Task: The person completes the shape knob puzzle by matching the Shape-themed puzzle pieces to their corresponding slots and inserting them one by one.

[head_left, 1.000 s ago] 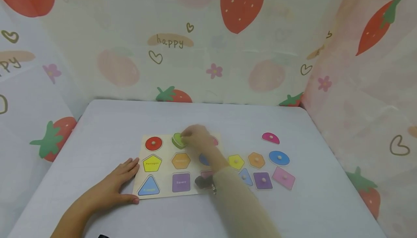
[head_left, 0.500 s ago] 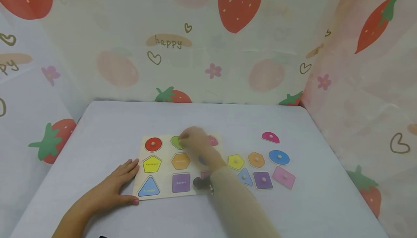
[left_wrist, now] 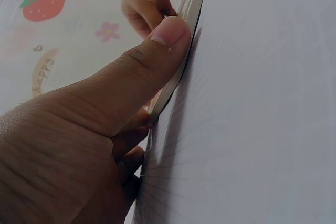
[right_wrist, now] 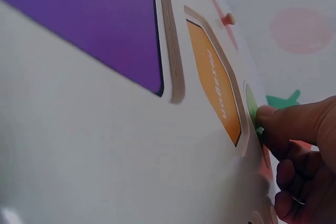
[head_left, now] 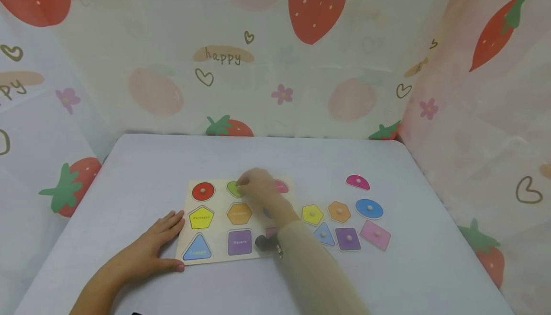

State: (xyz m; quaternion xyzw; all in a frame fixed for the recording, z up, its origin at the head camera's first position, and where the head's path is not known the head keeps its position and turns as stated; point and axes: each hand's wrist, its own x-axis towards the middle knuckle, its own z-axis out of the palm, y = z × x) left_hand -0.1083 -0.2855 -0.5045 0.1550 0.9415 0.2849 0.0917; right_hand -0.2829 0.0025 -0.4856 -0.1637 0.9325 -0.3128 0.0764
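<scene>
A flat shape puzzle board (head_left: 217,231) lies on the table. Thumb and fingers of my right hand (head_left: 260,188) pinch the green heart piece (head_left: 232,189), which sits at its recess in the back row; the hand hides its knob and right side. In the right wrist view the heart appears nearly level with the board. My left hand (head_left: 152,245) rests against the board's left edge, thumb and fingers spread; the left wrist view shows its thumb (left_wrist: 170,32) at that edge. The red circle piece (head_left: 203,191) sits in the back-left recess.
Right of the board lie loose knobbed pieces: yellow pentagon (head_left: 312,214), orange hexagon (head_left: 339,212), blue oval (head_left: 369,208), blue triangle (head_left: 324,235), purple square (head_left: 348,239) and pink rectangle (head_left: 376,235). A magenta semicircle (head_left: 358,182) lies farther back. Strawberry-print curtains (head_left: 241,90) surround the table.
The green heart was raised and tilted over its recess a second ago; it has since come down flat there. My right hand still pinches it. The left hand has stayed in place.
</scene>
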